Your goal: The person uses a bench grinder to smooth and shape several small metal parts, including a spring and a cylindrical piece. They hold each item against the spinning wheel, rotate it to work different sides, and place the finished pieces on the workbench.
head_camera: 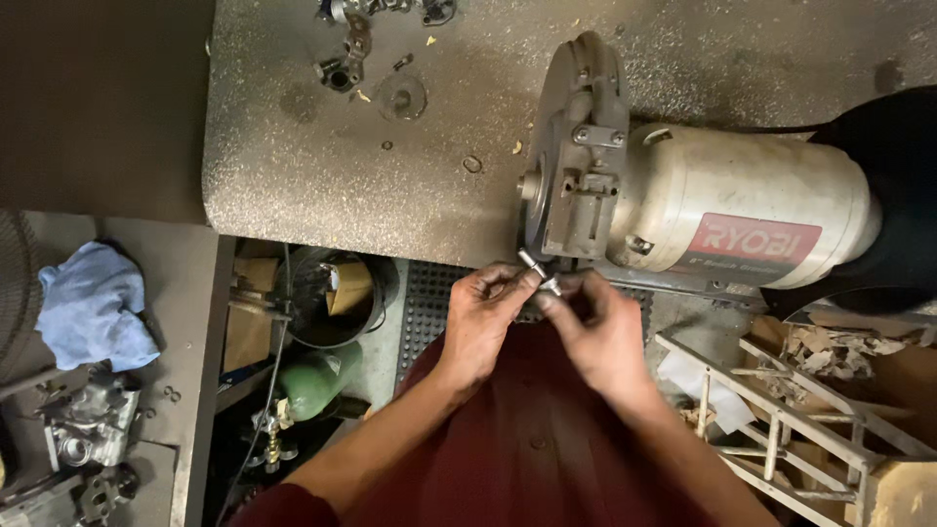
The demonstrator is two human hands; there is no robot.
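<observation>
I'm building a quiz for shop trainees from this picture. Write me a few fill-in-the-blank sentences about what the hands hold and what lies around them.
1. Both the left hand and the right hand pinch a small ____ part between their fingers.
2. The hands work at the front of a bench ____ on the speckled benchtop.
3. The crumpled cloth at the left is ____ in colour.
4. The cylinder below the benchtop is ____.

Missing words: metal; grinder; blue; green
</observation>
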